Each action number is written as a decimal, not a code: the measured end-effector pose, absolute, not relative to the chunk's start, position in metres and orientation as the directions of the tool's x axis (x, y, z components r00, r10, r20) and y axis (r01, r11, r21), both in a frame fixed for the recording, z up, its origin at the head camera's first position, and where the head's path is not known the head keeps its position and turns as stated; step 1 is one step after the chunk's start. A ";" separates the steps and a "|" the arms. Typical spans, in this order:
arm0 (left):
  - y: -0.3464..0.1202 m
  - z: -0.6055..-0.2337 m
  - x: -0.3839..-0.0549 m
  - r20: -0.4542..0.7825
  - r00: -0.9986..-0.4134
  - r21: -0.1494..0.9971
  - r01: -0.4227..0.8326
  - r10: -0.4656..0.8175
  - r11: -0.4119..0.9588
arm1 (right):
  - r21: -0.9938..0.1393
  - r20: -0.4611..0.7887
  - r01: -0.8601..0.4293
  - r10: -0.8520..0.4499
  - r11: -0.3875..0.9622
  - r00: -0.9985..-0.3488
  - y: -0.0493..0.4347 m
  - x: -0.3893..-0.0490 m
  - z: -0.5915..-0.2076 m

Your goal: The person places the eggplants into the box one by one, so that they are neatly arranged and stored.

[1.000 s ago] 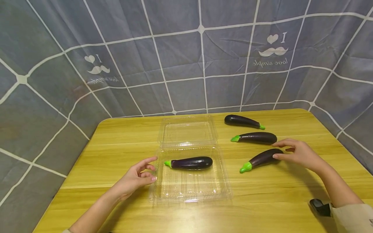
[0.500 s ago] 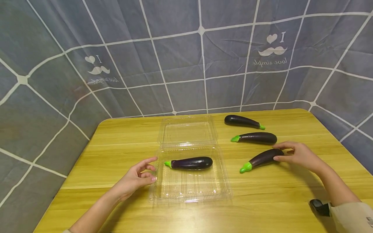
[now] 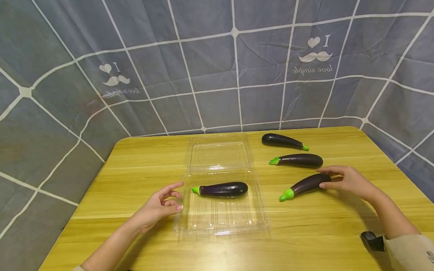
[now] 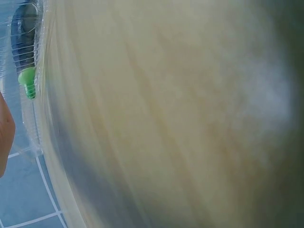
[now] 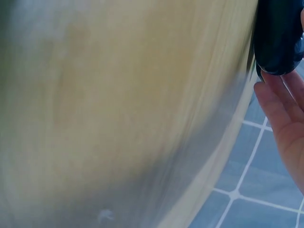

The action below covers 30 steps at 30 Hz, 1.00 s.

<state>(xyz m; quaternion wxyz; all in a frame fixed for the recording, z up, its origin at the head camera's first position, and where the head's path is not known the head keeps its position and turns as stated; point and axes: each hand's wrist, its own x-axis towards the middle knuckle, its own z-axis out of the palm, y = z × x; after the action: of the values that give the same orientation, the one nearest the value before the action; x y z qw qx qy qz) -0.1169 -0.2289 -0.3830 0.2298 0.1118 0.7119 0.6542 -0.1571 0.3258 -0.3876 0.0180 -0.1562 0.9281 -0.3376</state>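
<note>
In the head view a clear plastic clamshell container lies with its lid folded back. One dark purple eggplant with a green stem lies across its base. My left hand is at the container's left rim, fingers loosely bent, index finger and thumb tips right at the edge. My right hand holds the thick end of the nearest loose eggplant between thumb and fingers; its green stem points toward the container. Seen from the right wrist, fingertips meet the rounded end of that dark eggplant.
Two more eggplants lie behind the held one, a middle eggplant and a far eggplant. A wood-grain table carries everything. Behind it hangs a grey curtain with white lines. A black strap is at the right sleeve.
The right thumb has shifted slightly and closed in against the eggplant's thick end. The left hand, the container and the other eggplants have stayed in place.
</note>
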 end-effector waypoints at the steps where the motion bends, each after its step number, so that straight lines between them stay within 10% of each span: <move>1: -0.229 -0.383 -0.117 -0.181 -0.870 0.983 -0.142 0.459 0.119 | -0.632 0.072 -0.284 -0.310 0.721 -0.948 0.326 -0.157 -0.388; 30: -0.228 -0.380 -0.116 -0.194 -0.873 0.981 -0.161 0.447 0.111 | -0.659 0.109 -0.326 -0.342 0.678 -0.933 0.326 -0.157 -0.388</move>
<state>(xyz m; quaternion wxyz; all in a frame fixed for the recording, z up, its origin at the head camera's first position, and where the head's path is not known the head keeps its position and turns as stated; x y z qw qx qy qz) -0.1164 -0.2283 -0.3803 0.2306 0.1010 0.7086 0.6591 -0.1572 0.3263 -0.3879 0.0115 -0.1822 0.9158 -0.3577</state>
